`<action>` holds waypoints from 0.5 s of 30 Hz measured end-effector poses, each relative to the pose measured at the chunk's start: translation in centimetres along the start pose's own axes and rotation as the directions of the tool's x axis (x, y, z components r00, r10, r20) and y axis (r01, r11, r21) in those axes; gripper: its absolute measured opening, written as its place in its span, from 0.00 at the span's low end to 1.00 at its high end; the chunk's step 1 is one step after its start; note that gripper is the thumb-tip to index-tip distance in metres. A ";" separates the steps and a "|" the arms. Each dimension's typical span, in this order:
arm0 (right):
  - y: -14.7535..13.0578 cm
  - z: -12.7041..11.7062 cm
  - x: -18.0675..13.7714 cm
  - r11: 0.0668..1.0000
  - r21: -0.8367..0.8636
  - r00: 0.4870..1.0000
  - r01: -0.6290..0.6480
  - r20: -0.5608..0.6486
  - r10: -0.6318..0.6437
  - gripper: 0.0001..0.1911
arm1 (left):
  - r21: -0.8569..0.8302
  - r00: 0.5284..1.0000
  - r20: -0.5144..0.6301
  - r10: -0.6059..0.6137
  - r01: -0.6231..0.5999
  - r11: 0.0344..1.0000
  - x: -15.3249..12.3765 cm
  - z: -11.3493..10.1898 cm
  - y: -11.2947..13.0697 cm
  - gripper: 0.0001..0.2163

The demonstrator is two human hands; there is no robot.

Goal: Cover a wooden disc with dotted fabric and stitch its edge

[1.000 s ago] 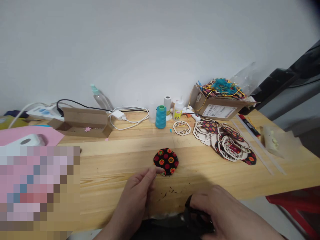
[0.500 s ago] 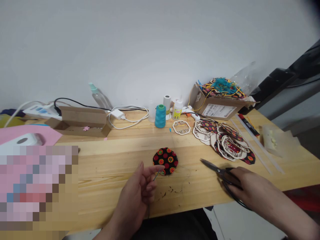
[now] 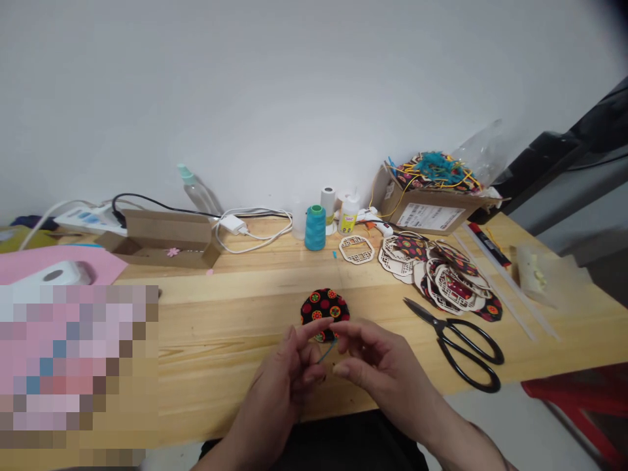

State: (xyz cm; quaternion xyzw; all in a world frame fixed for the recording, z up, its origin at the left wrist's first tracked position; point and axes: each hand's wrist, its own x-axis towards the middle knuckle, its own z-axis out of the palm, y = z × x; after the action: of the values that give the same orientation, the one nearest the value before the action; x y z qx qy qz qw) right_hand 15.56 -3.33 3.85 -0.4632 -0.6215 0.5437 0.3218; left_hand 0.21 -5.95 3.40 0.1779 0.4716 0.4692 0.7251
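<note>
Over the pine workbench (image 3: pixel 216 333), left hand (image 3: pixel 275 386) curled, pinching thin blue thread (image 3: pixel 324 352); right hand (image 3: pixel 385 369) loosely arched, grip unclear. Round printed-cotton patch (image 3: pixel 324 311) just behind.

light was bright, even, from above | shadows lay soft on the table (image 3: pixel 226 333) | edges bowed, top-right corner darkened | lower left was pixelated

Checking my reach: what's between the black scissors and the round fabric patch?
Head view: bare wooden tabletop between the scissors and patch; the right hand sits just below.
</note>
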 end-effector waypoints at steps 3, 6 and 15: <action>-0.4 0.6 0.7 0.997 0.040 0.997 0.068 -0.045 -0.066 0.02 | 0.046 0.999 0.036 -0.011 0.009 0.999 -0.2 -0.2 -0.3 0.23; -0.5 -0.1 1.0 0.990 -0.010 0.988 0.141 -0.067 -0.142 0.07 | 0.070 0.996 0.090 0.012 -0.018 0.997 -0.2 -0.5 -0.6 0.19; -0.7 -0.7 1.1 0.980 -0.099 0.981 0.174 -0.072 -0.181 0.07 | 0.438 0.991 0.118 0.068 -0.113 0.892 -0.1 -0.6 -0.4 0.09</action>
State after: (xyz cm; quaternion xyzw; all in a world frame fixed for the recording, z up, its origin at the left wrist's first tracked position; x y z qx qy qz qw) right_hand 15.66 -2.01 4.58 -0.4418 -0.6713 0.4644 0.3721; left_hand -0.06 -6.36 2.89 0.3833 0.5205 0.3733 0.6655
